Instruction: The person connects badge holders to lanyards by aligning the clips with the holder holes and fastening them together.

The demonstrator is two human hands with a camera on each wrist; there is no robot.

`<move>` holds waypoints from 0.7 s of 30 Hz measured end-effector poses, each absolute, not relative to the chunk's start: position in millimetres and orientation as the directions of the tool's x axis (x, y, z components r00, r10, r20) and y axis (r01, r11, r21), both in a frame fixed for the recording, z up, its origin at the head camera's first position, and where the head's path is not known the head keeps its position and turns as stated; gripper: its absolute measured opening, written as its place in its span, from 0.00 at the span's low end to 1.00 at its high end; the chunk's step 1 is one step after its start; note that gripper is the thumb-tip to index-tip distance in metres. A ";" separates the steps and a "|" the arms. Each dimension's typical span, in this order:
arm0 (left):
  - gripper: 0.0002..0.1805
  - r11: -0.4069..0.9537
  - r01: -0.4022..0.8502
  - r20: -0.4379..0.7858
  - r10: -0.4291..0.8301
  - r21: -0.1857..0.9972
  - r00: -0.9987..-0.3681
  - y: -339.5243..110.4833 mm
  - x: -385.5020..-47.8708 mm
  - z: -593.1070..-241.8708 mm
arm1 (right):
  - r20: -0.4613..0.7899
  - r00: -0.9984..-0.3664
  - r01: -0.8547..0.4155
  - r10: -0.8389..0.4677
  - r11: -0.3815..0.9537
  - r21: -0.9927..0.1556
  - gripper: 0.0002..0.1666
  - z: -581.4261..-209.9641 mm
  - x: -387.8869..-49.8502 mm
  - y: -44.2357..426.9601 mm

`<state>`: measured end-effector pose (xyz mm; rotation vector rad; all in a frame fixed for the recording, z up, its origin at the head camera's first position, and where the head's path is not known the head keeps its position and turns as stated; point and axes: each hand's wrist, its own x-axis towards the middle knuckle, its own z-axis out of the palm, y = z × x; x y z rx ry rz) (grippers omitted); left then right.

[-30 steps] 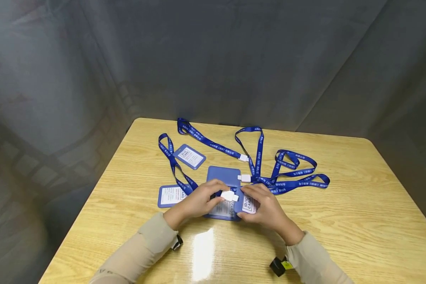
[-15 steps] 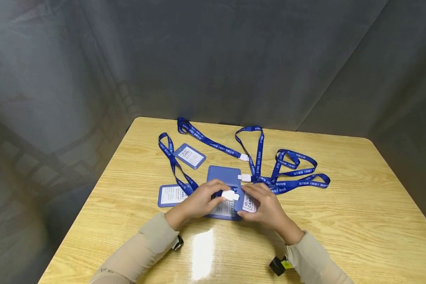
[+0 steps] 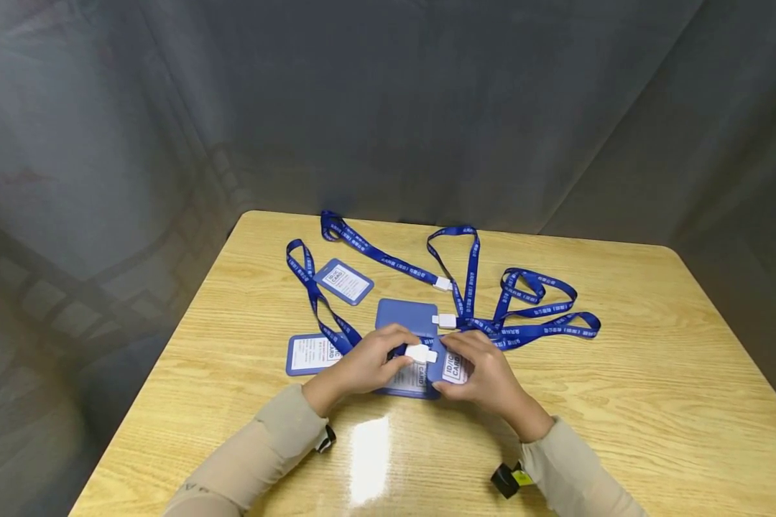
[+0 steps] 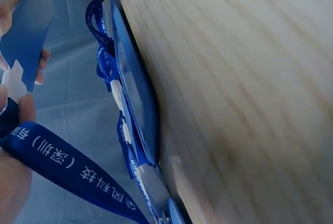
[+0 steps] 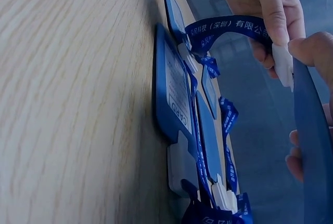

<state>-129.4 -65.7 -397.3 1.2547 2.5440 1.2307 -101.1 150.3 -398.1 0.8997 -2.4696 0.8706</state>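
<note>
My left hand (image 3: 365, 365) pinches the white plastic clip (image 3: 417, 352) of a blue lanyard between thumb and fingers. The printed strap (image 4: 73, 167) trails from that hand in the left wrist view. A blue ID badge holder (image 3: 454, 366) with an "ID/IC CARD" insert is in my right hand (image 3: 488, 370), thumb on the near edge and fingers on the far one. Both wrist views show clip and holder raised off the table. The clip's white tab (image 5: 282, 65) meets the holder's end; whether it passes through the slot, I cannot tell.
Under the hands lie more blue badge holders (image 3: 406, 314). Another holder (image 3: 309, 355) lies at left, one (image 3: 344, 281) behind it. Blue lanyards (image 3: 388, 260) spread across the back and right, some with white clips (image 3: 447, 321). A dark curtain (image 3: 388, 108) hangs behind the wooden table (image 3: 634, 373).
Both hands keep their grips, and the clip's tab stays at the holder's end. The whole head view has shifted very slightly upward.
</note>
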 end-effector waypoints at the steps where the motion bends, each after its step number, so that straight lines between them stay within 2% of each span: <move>1: 0.15 0.359 0.646 0.279 0.687 0.674 -0.672 -65.6 -129.2 -397.2 | 0.522 -0.728 -0.674 -0.445 0.607 -0.421 0.38 -398.0 -101.3 150.1; 9: 0.16 0.369 0.623 0.259 0.677 0.690 -0.689 -66.0 -130.7 -396.1 | 0.530 -0.716 -0.688 -0.455 0.592 -0.420 0.38 -398.6 -103.2 146.6; 21: 0.15 0.380 0.637 0.258 0.686 0.670 -0.680 -65.3 -131.5 -399.4 | 0.518 -0.721 -0.684 -0.460 0.592 -0.427 0.38 -401.5 -101.5 146.6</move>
